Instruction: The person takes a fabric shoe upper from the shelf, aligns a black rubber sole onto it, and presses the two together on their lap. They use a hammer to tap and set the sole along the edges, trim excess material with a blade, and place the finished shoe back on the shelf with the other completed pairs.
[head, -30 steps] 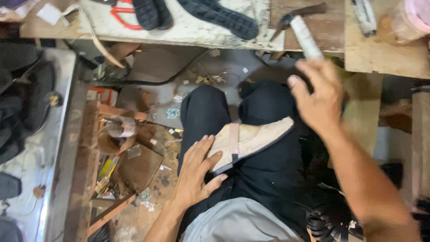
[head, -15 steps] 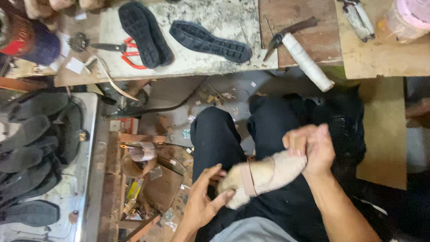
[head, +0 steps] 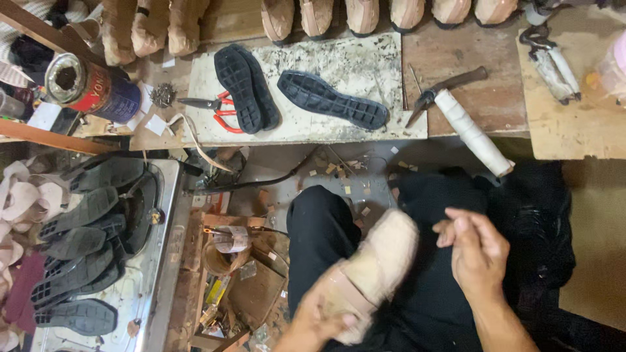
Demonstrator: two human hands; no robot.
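Left hand (head: 319, 322): gripped the heel end of the shoe (head: 375, 274).
Right hand (head: 479, 251): loosely curled, empty, just beside the toe.
Shoe: blurred, across the lap.
Workbench (head: 339, 65): black soles (head: 329, 98), hammer (head: 447, 88).

Shoemaking workshop, we judge. We see row of pale shoe uppers on lasts (head: 365, 14) along back of bench, black rubber soles (head: 331, 99) laid on stained marble slab (head: 385, 65), more soles heaped on metal tray (head: 160, 261) at left. Red-handled pliers (head: 212, 107), hammer (head: 447, 86), open glue tin (head: 91, 88), pile of tacks (head: 162, 95); scrap-littered floor (head: 339, 171).
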